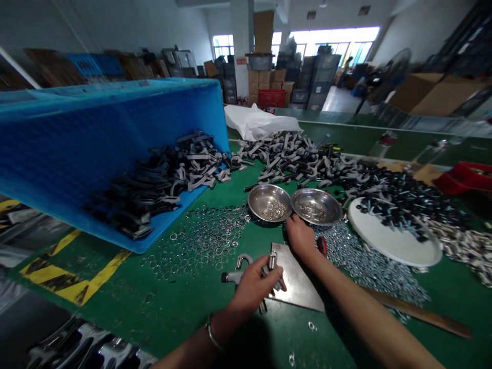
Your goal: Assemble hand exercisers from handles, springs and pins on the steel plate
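My left hand (253, 288) is closed round a grey metal clamp part with a U-shaped bolt (240, 264), held over a flat steel plate (298, 282) on the green table. My right hand (300, 237) reaches forward with its fingers curled at the near rim of a steel bowl (317, 206) holding small parts; what the fingers pinch is hidden. A second steel bowl (269, 203) with washers stands just left of it. Loose washers (200, 238) lie spread to the left, small nuts (361, 261) to the right.
A tipped blue crate (77, 148) spills grey and black clamp pieces (161, 179) at left. More clamp pieces (292, 156) are heaped behind the bowls. A white round tray (392, 238) with dark bolts (400, 200) sits right, a red bin (467, 177) beyond. A wooden stick (418, 310) lies near right.
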`<state>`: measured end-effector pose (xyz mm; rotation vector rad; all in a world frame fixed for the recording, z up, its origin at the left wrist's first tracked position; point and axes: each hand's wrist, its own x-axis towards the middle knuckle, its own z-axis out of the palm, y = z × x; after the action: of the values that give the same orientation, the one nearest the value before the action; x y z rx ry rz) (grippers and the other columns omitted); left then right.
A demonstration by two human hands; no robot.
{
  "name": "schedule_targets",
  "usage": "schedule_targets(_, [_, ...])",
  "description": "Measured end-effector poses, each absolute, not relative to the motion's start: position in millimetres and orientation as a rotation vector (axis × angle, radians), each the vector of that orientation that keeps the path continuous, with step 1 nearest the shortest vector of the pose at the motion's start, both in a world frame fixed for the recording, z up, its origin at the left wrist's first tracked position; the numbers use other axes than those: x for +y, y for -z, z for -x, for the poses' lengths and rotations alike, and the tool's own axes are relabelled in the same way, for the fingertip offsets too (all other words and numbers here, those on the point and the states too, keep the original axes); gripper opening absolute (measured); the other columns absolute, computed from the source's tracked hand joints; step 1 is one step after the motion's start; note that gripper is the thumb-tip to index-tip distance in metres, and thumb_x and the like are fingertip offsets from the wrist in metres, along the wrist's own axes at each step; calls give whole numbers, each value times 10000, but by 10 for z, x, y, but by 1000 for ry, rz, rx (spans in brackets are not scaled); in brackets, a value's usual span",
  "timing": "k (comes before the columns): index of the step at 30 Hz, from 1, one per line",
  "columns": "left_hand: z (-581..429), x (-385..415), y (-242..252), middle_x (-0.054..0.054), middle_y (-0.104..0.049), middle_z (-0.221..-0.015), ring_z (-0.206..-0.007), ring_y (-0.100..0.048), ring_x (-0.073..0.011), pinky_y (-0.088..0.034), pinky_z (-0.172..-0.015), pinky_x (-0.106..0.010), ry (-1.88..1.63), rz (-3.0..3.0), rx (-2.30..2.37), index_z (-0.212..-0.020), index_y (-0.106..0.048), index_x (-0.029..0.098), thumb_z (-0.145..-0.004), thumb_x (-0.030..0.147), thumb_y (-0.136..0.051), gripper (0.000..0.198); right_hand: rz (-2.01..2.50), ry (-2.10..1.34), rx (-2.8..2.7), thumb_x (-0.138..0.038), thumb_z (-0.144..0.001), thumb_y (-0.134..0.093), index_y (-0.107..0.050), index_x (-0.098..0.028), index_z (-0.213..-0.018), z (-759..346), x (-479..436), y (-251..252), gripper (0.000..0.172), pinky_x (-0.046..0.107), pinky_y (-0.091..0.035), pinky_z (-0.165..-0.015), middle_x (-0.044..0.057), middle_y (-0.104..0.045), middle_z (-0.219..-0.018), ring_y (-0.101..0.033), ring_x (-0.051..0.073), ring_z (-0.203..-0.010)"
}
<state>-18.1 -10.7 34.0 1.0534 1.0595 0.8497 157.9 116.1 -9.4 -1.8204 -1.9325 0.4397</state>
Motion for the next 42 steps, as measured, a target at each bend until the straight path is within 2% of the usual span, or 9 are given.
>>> schedule_targets(3, [189, 64, -379, -13, -690, -705, -503, -489, -90, -344, -486, -200, -1029, -1067, 1174, -849, -570, 182, -904, 497, -589, 320, 1786, -474, -1892, -253, -968, -487, -646, -180, -952, -1680, 1020, 45, 176, 420, -426, -939, 176, -622, -1140, -543, 304, -1119])
schedule_targets(6, [126, 188, -427, -48, -709, -893, -747, -608, -141, -454, -695, -241, -1148, -1235, 1144, -903, -625, 185, -964, 428, -520, 272, 1711, -565, -1805, -330, -982, -487, -627, -185, -997, -1784, 700, -111, 203, 409, -460, -934, 135, -659, -1061, -599, 263, -1034])
schedule_targets(10, [-28, 188, -441, -58, -637, -999, -974, -588, -186, -425, -903, -289, -1194, -1453, 1087, -1002, -616, 194, -999, 349, -466, 216, 1334, -1286, -1201, -438, -958, -562, -603, -206, -1190, -1748, 109, -298, 331, 333, -547, -751, 63, -695, -943, -658, 174, -765])
schedule_targets(13, [-145, 91, -420, -59, -590, -1011, -975, -555, -191, -410, -911, -297, -1170, -1542, 1090, -1008, -584, 198, -1006, 339, -449, 195, 1016, -1709, -728, -428, -883, -698, -682, -197, -1064, -1658, -183, -344, 294, 251, -533, -653, 27, -676, -816, -612, 120, -659])
schedule_targets(17, [-241, -40, -404, -70, -563, -1029, -997, -525, -206, -391, -930, -313, -1111, -1614, 1147, -989, -559, 200, -1009, 338, -440, 183, 915, -1874, -569, -414, -846, -748, -693, -179, -906, -1631, -290, -344, 249, 200, -493, -565, 2, -638, -727, -571, 96, -601])
schedule_targets(21, [-288, -127, -441, -69, -564, -1025, -986, -525, -203, -389, -919, -317, -1110, -1580, 1194, -999, -537, 196, -1014, 352, -427, 192, 1070, -1635, -778, -424, -839, -746, -649, -196, -897, -1688, -377, -352, 255, 244, -522, -595, 0, -657, -727, -618, 129, -614])
schedule_targets(28, [-274, -242, -603, -40, -589, -939, -877, -540, -179, -421, -822, -298, -1002, -1476, 1123, -984, -537, 181, -1014, 401, -412, 255, 1157, -581, -1691, -255, -903, -662, -658, -233, -1034, -1851, -526, -338, 133, 333, -552, -801, 59, -705, -971, -675, 208, -905])
schedule_targets(37, [-225, -185, -530, -100, -643, -1096, -1023, -592, -225, -424, -937, -349, -970, -1464, 1218, -1096, -555, 178, -997, 440, -416, 313, 1271, -703, -1619, -286, -964, -577, -630, -223, -1012, -1674, -464, -312, 95, 268, -551, -651, 34, -701, -879, -686, 174, -735])
schedule_targets(42, [-172, -101, -424, -80, -674, -1010, -969, -608, -231, -447, -898, -345, -906, -1371, 1223, -1049, -589, 179, -962, 500, -453, 360, 1219, -611, -2166, -312, -984, -511, -644, -230, -1180, -1966, -369, -259, 250, 328, -547, -808, 79, -739, -1007, -704, 216, -918])
